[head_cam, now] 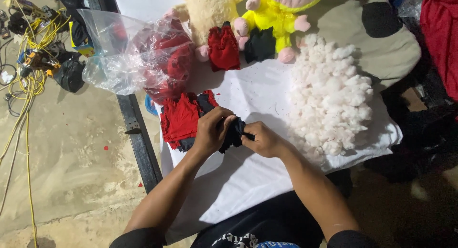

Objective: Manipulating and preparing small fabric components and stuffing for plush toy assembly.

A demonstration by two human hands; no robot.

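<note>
My left hand (211,132) and my right hand (264,139) meet over a small dark fabric piece (233,135), both gripping it above the white cloth (248,176) that covers the table. Just left of my hands lies a stack of red and dark fabric pieces (181,119). A big heap of white stuffing (331,100) sits to the right of my right hand.
At the far edge lie a beige plush toy (210,9), a yellow plush toy (276,14), a small red garment (223,48) and a black one (260,45). A clear plastic bag with red fabric (138,54) lies left. Yellow cables (28,85) trail on the floor.
</note>
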